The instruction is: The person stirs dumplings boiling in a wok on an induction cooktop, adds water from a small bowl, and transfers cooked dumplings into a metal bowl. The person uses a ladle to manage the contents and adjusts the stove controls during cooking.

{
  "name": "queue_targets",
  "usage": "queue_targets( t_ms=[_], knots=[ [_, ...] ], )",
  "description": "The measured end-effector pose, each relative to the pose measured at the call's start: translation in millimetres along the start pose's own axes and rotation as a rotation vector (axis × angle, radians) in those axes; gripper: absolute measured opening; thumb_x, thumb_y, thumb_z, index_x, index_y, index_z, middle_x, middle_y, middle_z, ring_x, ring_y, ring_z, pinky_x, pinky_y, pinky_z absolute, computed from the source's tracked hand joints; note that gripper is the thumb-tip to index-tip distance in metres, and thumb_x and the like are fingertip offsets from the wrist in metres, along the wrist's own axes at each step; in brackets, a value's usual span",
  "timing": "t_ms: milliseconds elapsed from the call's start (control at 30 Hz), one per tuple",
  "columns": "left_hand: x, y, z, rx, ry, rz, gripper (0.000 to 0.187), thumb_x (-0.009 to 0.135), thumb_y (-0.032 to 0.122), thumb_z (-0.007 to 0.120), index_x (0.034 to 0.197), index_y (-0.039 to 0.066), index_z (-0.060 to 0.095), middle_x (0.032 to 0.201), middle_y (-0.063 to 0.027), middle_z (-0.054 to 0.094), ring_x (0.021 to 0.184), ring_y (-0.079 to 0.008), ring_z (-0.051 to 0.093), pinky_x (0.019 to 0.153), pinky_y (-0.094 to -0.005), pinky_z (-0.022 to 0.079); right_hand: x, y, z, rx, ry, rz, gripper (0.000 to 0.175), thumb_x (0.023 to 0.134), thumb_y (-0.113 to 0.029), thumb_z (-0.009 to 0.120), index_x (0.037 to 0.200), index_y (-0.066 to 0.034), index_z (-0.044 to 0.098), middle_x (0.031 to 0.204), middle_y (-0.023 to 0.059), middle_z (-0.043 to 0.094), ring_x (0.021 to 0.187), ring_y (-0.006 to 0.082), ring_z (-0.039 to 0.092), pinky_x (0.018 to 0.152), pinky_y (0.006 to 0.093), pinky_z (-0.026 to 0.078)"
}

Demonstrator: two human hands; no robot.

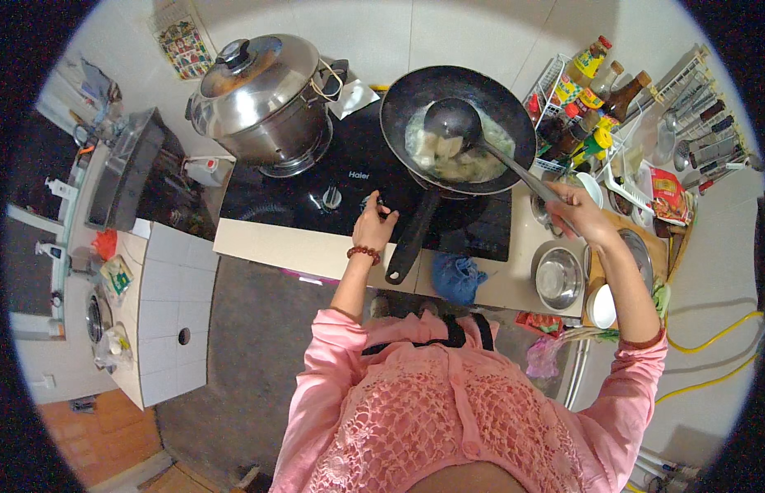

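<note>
My right hand (576,212) grips the handle of a metal ladle (521,169). The ladle's dark bowl rests inside a black wok (398,123), over pale chunks of food (447,148) in a light, cloudy broth. The wok sits on the right burner of a black glass Haier gas cooktop (283,203), its long black handle (413,237) pointing towards me. Left of that handle, my left hand (374,225) has its fingers on the right control knob (367,201), which they largely cover. The left control knob (332,198) is uncovered.
A lidded steel pot (265,117) stands on the left burner. Sauce bottles (579,123) crowd a wire rack right of the wok. A steel bowl (558,277) and a white bowl (601,306) sit near the counter's front edge. A blue plastic bag (457,278) hangs below the cooktop.
</note>
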State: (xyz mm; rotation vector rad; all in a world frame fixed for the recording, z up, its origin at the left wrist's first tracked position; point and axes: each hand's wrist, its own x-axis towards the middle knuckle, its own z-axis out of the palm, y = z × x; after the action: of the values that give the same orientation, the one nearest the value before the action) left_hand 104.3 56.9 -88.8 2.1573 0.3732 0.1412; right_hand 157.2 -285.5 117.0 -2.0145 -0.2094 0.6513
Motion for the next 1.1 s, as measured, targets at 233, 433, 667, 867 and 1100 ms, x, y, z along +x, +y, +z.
queue_targets(
  t_ms=[233, 433, 667, 867, 1100],
  knots=[
    [0.2, -1.0, -1.0, 0.025, -0.004, 0.025, 0.064, 0.078, 0.021, 0.067, 0.134, 0.004, 0.04, 0.089, -0.0066, 0.067, 0.076, -0.0257, 0.064, 0.069, -0.0371, 0.05, -15.1, -9.5, 8.9, -0.176, 0.13, -0.044, 0.035, 0.088, -0.01, 0.055, 0.123, -0.0059, 0.053, 0.066, -0.0026, 0.048, 0.053, 0.006, 0.044, 0.044, 0.0227, 0.036],
    [-0.5, -5.1, -1.6, 0.047, -0.011, 0.048, 0.062, 0.079, 0.022, 0.067, 0.133, 0.006, 0.04, 0.085, -0.0046, 0.067, 0.074, -0.0218, 0.063, 0.07, -0.0349, 0.05, -32.6, -1.8, 18.7, -0.266, 0.35, -0.149, 0.039, 0.085, -0.003, 0.058, 0.124, -0.0029, 0.053, 0.083, 0.0007, 0.058, 0.065, 0.0088, 0.048, 0.059, 0.0228, 0.041],
    [-1.7, -4.2, -0.1, 0.028, -0.037, 0.021, 0.063, 0.079, 0.021, 0.067, 0.134, 0.008, 0.038, 0.091, -0.0058, 0.066, 0.081, -0.025, 0.064, 0.074, -0.0366, 0.049, -33.1, 63.5, 51.2, -0.043, 0.529, -0.285, 0.044, 0.084, -0.002, 0.06, 0.127, -0.005, 0.052, 0.113, 0.0056, 0.06, 0.094, 0.0118, 0.053, 0.081, 0.0241, 0.043],
    [0.3, -3.5, -1.5, 0.081, -0.032, 0.109, 0.061, 0.079, 0.023, 0.068, 0.131, 0.008, 0.04, 0.085, -0.0064, 0.066, 0.076, -0.0217, 0.064, 0.071, -0.0338, 0.049, -36.0, 75.6, 93.0, 0.203, 0.59, -0.272, 0.046, 0.082, -0.005, 0.062, 0.127, -0.005, 0.052, 0.12, 0.0065, 0.058, 0.103, 0.013, 0.053, 0.091, 0.0278, 0.041],
    [26.1, -67.3, 1.3, 0.022, -0.073, 0.195, 0.059, 0.084, 0.019, 0.064, 0.136, 0.015, 0.035, 0.089, -0.006, 0.066, 0.079, -0.0202, 0.066, 0.07, -0.0327, 0.049, -35.3, 69.9, 115.9, 0.308, 0.588, -0.311, 0.043, 0.081, -0.011, 0.064, 0.123, -0.009, 0.055, 0.104, 0.0121, 0.066, 0.09, 0.0174, 0.061, 0.081, 0.0305, 0.047]
  ],
)
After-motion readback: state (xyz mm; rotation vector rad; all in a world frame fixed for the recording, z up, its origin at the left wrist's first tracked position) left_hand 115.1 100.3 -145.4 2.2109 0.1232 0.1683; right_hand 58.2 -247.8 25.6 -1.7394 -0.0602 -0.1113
